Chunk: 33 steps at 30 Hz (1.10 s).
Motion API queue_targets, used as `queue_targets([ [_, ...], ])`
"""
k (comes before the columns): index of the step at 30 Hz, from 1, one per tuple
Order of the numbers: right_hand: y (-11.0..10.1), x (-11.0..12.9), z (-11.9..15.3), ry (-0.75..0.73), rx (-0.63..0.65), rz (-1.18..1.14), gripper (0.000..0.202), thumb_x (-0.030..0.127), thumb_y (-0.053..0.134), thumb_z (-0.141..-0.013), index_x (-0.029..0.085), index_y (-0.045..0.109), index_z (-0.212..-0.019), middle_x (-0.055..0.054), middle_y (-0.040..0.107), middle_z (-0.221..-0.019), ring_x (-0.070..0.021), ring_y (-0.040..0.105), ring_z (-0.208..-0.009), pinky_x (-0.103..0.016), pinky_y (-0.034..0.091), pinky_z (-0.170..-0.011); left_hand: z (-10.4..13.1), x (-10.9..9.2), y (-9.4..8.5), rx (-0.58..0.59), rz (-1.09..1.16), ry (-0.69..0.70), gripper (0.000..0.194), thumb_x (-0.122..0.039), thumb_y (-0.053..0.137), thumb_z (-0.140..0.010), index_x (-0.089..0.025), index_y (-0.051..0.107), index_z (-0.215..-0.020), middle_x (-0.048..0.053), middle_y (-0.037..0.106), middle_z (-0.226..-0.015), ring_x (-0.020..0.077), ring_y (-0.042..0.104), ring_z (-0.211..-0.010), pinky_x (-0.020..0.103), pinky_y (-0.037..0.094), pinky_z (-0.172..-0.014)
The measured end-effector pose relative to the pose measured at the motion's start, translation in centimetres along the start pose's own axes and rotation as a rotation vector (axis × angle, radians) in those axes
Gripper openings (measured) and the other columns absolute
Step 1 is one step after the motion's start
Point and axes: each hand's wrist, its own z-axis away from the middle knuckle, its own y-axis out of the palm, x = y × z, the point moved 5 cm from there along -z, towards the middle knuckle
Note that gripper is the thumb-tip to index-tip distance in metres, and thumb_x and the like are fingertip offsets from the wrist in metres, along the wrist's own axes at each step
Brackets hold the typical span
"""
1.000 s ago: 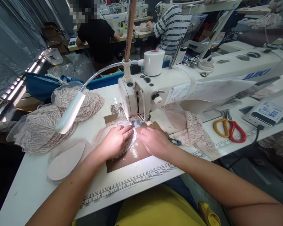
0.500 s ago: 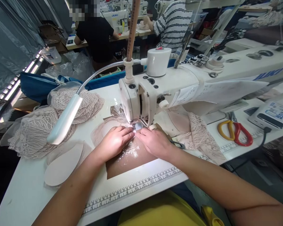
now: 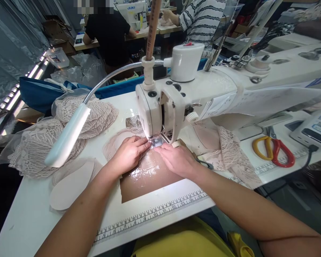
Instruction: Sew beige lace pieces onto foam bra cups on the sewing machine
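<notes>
My left hand [image 3: 131, 152] lies beside the needle area of a white sewing machine [image 3: 152, 112], its fingers drawn together on a beige fabric piece [image 3: 113, 142]. That piece has sheer, lacy edging and spreads out left of the presser foot [image 3: 157, 142]. From the right, my right hand [image 3: 177, 159] has thumb and fingers pressed together on the fabric's edge close to the foot. What lies right under the fingertips is mostly hidden. Both hands rest over a brown, tape-covered sheet [image 3: 147, 182] on the machine table.
Stacked lace pieces [image 3: 37, 150] and a pale oval cup [image 3: 71, 189] lie left, under a gooseneck lamp [image 3: 68, 132]. On the right are more lace fabric [image 3: 234, 155], scissors [image 3: 274, 150] and a grey device [image 3: 314, 128]. A printed ruler [image 3: 155, 216] runs along the front edge. Two people sit behind.
The view has shifted slightly, so the machine head looks nearer and further right. Both hands stay at the presser foot, with only slight movement.
</notes>
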Motion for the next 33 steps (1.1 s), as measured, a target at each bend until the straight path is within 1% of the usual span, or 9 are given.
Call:
queue_targets([
  [3, 0.0, -0.2, 0.0, 0.001, -0.026, -0.023, 0.032, 0.016, 0.047, -0.088, 0.022, 0.068, -0.112, -0.003, 0.068, -0.089, -0.0156, 0.053, -0.069, -0.028, 0.033, -0.058, 0.0, -0.2, -0.1, 0.004, -0.042, -0.016, 0.038, -0.015, 0.047, -0.089, -0.018, 0.060, -0.125, 0.009, 0.063, -0.125, 0.0252, 0.055, -0.096, 0.041, 0.047, -0.084],
  [8, 0.0, -0.3, 0.2, -0.004, -0.061, -0.059, 0.032, 0.016, 0.046, -0.089, 0.021, 0.068, -0.111, -0.003, 0.068, -0.089, -0.0153, 0.053, -0.068, -0.028, 0.032, -0.058, 0.4, -0.6, -0.9, 0.080, -0.145, -0.144, 0.042, -0.012, 0.048, -0.085, -0.013, 0.059, -0.125, 0.012, 0.060, -0.128, 0.0289, 0.055, -0.101, 0.044, 0.049, -0.085],
  [11, -0.2, 0.0, 0.4, -0.041, -0.072, -0.076, 0.031, 0.015, 0.047, -0.089, 0.020, 0.067, -0.112, -0.003, 0.067, -0.086, -0.0147, 0.053, -0.068, -0.028, 0.033, -0.060, 0.8, -1.5, -1.6, 0.134, -0.130, -0.179, 0.034, -0.018, 0.044, -0.089, -0.013, 0.066, -0.115, 0.010, 0.063, -0.123, 0.0283, 0.058, -0.095, 0.044, 0.052, -0.080],
  [13, -0.2, 0.3, 0.4, -0.082, -0.055, -0.078, 0.031, 0.015, 0.047, -0.089, 0.020, 0.067, -0.111, -0.003, 0.064, -0.082, -0.0146, 0.052, -0.069, -0.027, 0.033, -0.060, 1.0, -2.0, -2.0, 0.147, -0.066, -0.194, 0.034, -0.021, 0.040, -0.093, -0.014, 0.069, -0.108, 0.009, 0.065, -0.119, 0.0264, 0.061, -0.093, 0.041, 0.053, -0.079],
  [17, -0.1, 0.6, 0.5, -0.119, -0.024, -0.051, 0.028, 0.015, 0.046, -0.090, 0.021, 0.069, -0.105, -0.003, 0.061, -0.079, -0.0145, 0.050, -0.069, -0.027, 0.033, -0.060, 1.0, -2.4, -2.1, 0.081, 0.042, -0.212, 0.033, -0.023, 0.041, -0.094, -0.013, 0.068, -0.111, 0.010, 0.065, -0.120, 0.0236, 0.062, -0.099, 0.037, 0.054, -0.084],
  [22, -0.1, 0.6, 0.6, -0.112, -0.034, -0.064, 0.027, 0.015, 0.047, -0.089, 0.020, 0.069, -0.103, -0.003, 0.061, -0.081, -0.0145, 0.050, -0.070, -0.027, 0.033, -0.061, 0.5, -2.8, -1.1, 0.023, 0.008, -0.146, 0.032, -0.025, 0.044, -0.094, -0.014, 0.066, -0.114, 0.009, 0.064, -0.124, 0.0247, 0.058, -0.098, 0.041, 0.052, -0.087],
  [26, -0.1, 0.5, 0.6, -0.094, -0.024, -0.071, 0.026, 0.016, 0.047, -0.090, 0.020, 0.069, -0.104, -0.003, 0.062, -0.082, -0.0147, 0.051, -0.072, -0.027, 0.034, -0.063, 0.4, -3.2, -0.5, 0.009, -0.026, -0.148, 0.032, -0.026, 0.044, -0.095, -0.014, 0.066, -0.114, 0.009, 0.063, -0.126, 0.0248, 0.056, -0.096, 0.042, 0.051, -0.084],
  [30, -0.1, 0.5, 0.6, -0.083, -0.002, -0.054, 0.027, 0.017, 0.048, -0.090, 0.021, 0.069, -0.106, -0.004, 0.062, -0.083, -0.0148, 0.050, -0.072, -0.027, 0.034, -0.063, 0.3, -3.7, -0.5, 0.006, -0.060, -0.173, 0.031, -0.025, 0.043, -0.095, -0.014, 0.065, -0.114, 0.010, 0.063, -0.125, 0.0244, 0.053, -0.093, 0.041, 0.050, -0.083],
  [33, -0.1, 0.6, 0.5, -0.083, 0.013, -0.049, 0.028, 0.017, 0.048, -0.090, 0.021, 0.069, -0.108, -0.004, 0.062, -0.084, -0.0152, 0.050, -0.072, -0.027, 0.033, -0.063, 0.1, -4.0, -0.4, 0.029, -0.070, -0.201, 0.031, -0.024, 0.043, -0.095, -0.014, 0.064, -0.114, 0.009, 0.061, -0.126, 0.0245, 0.052, -0.094, 0.040, 0.048, -0.085],
])
